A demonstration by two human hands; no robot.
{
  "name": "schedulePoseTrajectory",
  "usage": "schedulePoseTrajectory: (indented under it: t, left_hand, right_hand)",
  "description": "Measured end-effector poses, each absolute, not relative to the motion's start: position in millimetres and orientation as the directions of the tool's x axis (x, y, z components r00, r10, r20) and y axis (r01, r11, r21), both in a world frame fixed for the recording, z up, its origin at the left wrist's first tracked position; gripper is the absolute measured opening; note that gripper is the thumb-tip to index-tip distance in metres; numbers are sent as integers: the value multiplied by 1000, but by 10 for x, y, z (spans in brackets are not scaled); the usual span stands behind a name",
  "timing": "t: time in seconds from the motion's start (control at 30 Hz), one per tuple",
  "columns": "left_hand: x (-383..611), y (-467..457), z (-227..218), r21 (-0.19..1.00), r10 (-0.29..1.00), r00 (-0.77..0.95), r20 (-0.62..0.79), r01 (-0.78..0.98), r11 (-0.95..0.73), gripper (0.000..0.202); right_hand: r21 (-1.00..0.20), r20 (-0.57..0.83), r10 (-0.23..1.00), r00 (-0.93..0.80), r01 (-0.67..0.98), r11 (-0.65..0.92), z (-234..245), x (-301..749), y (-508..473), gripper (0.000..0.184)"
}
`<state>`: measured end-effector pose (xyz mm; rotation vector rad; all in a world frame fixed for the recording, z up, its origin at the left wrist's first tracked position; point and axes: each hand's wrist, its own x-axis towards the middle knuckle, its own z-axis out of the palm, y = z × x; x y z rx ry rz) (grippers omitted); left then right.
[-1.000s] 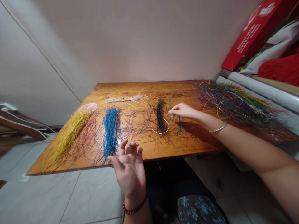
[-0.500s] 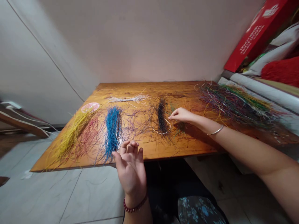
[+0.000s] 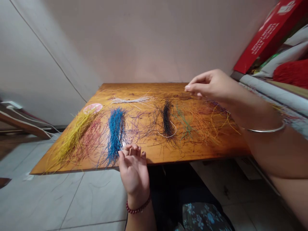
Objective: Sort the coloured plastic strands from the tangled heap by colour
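My left hand (image 3: pixel 134 173) is palm up at the table's front edge, fingers loosely curled and apart, holding nothing. Just beyond it lies a thick bundle of blue strands (image 3: pixel 115 133). My right hand (image 3: pixel 210 85) is raised above the right part of the table, thumb and index fingertips together; no strand shows in them. Below and left of it are a black bundle of strands (image 3: pixel 166 118), with a curved white strand (image 3: pixel 175 131) lying across it, and a few green strands (image 3: pixel 184 123). Orange strands (image 3: pixel 204 123) spread under the right forearm, which hides most of a mixed strand pile.
Yellow strands (image 3: pixel 72 138) and red strands (image 3: pixel 92 136) lie at the left, by a pink round piece (image 3: pixel 92 108). White strands (image 3: pixel 132 100) lie toward the back of the wooden table (image 3: pixel 149 150). A red box (image 3: pixel 262 37) stands right. The wall borders the back.
My right hand has risen and moved right, away from the black bundle and over the table's right part. The curved white strand stays in place. My left hand has barely moved.
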<state>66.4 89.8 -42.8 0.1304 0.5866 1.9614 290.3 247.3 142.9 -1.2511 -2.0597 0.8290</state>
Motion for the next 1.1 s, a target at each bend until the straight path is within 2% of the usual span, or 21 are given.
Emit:
schedulePoseTrajectory:
  t: [0.1,0.2,0.33,0.47,0.57,0.67,0.77,0.83,0.93,1.03,1.1]
  left_hand:
    - [673,900,-436,462,882,-448,-149,-820,-338,27]
    - [667,913,-438,458,871,-460,-174,-821,-342,25]
    - [623,956,-458,423,861,-448,-241,-847,-322,20]
    - [567,984,-486,382,866,-419,-273,-873,-302,13]
    - [545,998,-495,386,862,-425,-277,-871,-305,11]
    - [538,1027,-514,391,858,-432,-278,-867,-310,11]
    - [532,1074,-561,406,864,-432,-260,-860,-308,13]
    - [530,1109,-603,423,867,-430,-252,-855,-301,13]
    - [532,1154,-654,427,868,-424,-258,-856,-292,13]
    - [538,1181,-677,419,866,-423,-266,-860,-291,13]
    - [542,1194,-680,400,864,-423,-274,-867,-298,14]
  right_hand:
    - [-784,147,906,-397,512,351,1345,2496,2482,19]
    - [-778,-34,897,-442,575,254,1044,2175,2620,22]
    - [-698,-256,862,-438,700,148,632,2057,2919,29]
    - [-657,-247,904,-350,746,109,613,2242,3146,35]
    - [-572,-249,889,-384,799,185,732,2432,3144,39]
    - [-433,-265,848,-458,843,320,766,2587,3018,39]
    - [-302,-279,851,-445,882,362,687,2682,2869,45]
    - [-319,-329,841,-429,889,328,605,2708,2785,49]
    - [-431,-410,784,-466,856,285,517,2700,2671,46]
    - [-468,-378,768,-517,823,323,582,2666,2546,38]
    - [-466,-319,800,-508,819,334,742,2657,2466,36]
